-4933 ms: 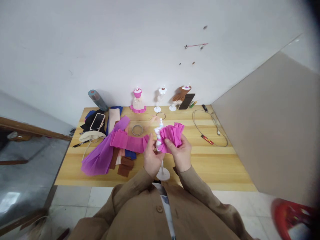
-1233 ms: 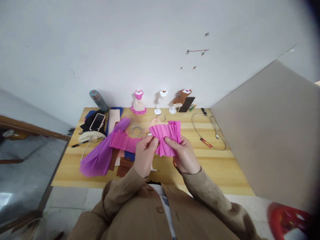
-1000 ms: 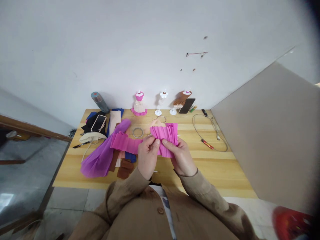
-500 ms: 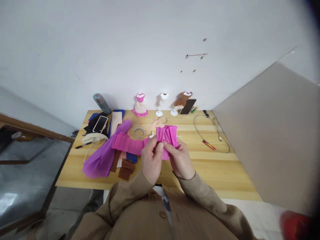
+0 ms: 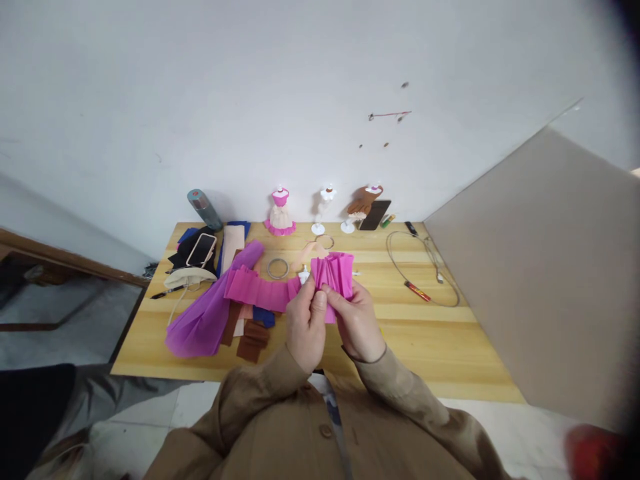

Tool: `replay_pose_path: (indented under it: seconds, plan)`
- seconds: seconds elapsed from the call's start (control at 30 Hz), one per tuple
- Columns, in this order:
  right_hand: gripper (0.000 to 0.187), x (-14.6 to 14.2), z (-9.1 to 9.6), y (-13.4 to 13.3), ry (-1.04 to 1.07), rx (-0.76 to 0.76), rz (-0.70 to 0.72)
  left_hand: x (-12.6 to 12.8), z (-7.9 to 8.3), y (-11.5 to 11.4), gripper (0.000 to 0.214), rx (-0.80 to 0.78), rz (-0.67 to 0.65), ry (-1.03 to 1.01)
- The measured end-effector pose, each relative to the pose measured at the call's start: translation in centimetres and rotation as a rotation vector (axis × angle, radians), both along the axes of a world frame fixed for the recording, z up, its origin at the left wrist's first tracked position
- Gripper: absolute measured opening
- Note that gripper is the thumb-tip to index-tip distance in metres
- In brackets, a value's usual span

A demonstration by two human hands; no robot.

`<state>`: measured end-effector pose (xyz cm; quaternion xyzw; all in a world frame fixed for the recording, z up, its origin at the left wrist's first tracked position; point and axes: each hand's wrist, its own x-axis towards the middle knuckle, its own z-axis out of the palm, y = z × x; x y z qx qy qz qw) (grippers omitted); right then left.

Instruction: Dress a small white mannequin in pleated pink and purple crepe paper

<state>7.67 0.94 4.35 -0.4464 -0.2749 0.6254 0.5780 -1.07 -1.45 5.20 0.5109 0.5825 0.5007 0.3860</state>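
Up close, both hands, L [image 5: 306, 323] & R [image 5: 359, 324], pinch pleated pink crepe paper [image 5: 334, 275] above wood table [image 5: 450, 340].

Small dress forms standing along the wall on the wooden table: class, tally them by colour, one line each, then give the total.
Small dress form in a pink and cream dress: 1
Plain white small dress form: 1
Small dress form draped in brown: 1
Total: 3
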Motion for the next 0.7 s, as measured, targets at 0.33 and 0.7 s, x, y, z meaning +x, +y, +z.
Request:
replay_pose_path:
  seconds: [0.33, 0.7]
  plan:
    - [0.023, 0.22, 0.56, -0.24, 0.112, -0.003, -0.008, 0.0, -0.13, 0.53, 0.035, -0.057, 0.118, -0.074]
    - [0.026, -0.27, 0.31, -0.52, 0.088, -0.006, -0.031, 0.53, -0.32, 0.38, 0.04, -0.023, 0.102, -0.037]
